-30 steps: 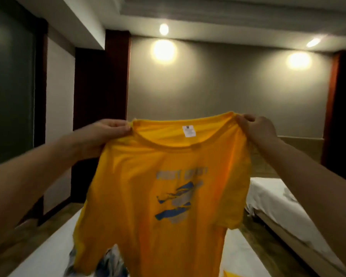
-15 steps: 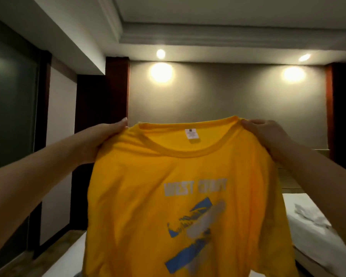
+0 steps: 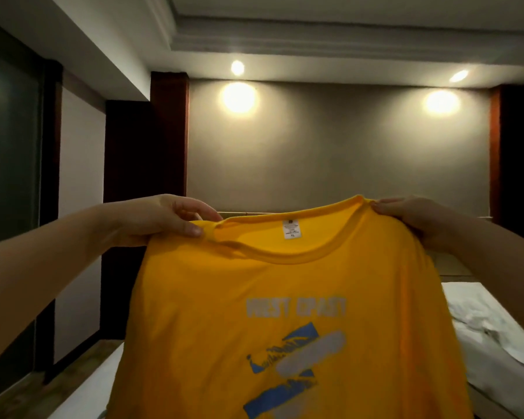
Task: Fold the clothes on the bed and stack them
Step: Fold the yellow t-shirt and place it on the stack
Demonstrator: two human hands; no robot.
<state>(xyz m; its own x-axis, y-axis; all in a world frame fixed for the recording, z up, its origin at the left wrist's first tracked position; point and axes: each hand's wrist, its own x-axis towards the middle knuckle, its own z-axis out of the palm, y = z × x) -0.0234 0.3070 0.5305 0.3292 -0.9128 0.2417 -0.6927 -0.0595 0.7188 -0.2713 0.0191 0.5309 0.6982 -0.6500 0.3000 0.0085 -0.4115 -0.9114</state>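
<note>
- Yellow T-shirt (image 3: 285, 297) hangs spread in the air above the bed (image 3: 82, 385), print facing the camera (white tag inside the collar).
- Left hand (image 3: 167, 220) has a pinching grip on one shoulder.
- Right hand (image 3: 418, 214) pinches the other.

The yellow T-shirt (image 3: 212, 297) carries grey lettering (image 3: 295, 307) reading "WEST COAST", well below the collar (image 3: 285, 257). Just inside the collar's back, a white tag (image 3: 291, 229) ends in "XL"; its finer lines are unreadable.
</note>
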